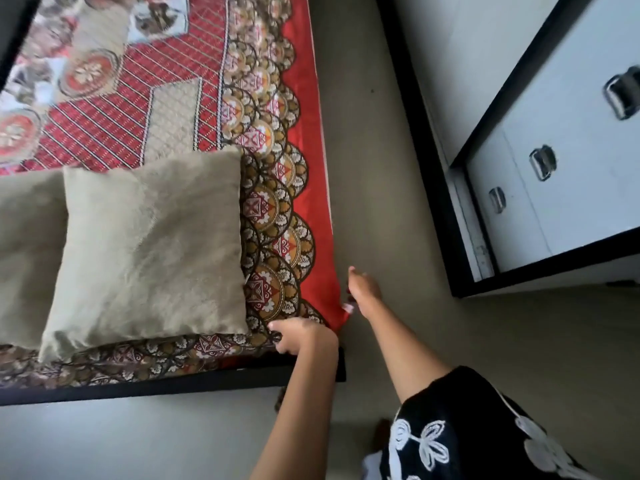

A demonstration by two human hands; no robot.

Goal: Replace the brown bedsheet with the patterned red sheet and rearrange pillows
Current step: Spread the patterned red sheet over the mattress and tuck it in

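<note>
Red sheet (304, 188) is spread on one bed (173, 386); two pillows (149, 251) are laid there; its corner is gripped by left hand (298, 336); right hand (363, 289) pinches the edge.

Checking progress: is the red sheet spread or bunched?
Spread: the patterned red sheet lies flat across the bed, pillows on top.

A home bedroom; a bed (173, 388) with pillows (149, 251); a white drawer unit (554, 188) beside it.
</note>
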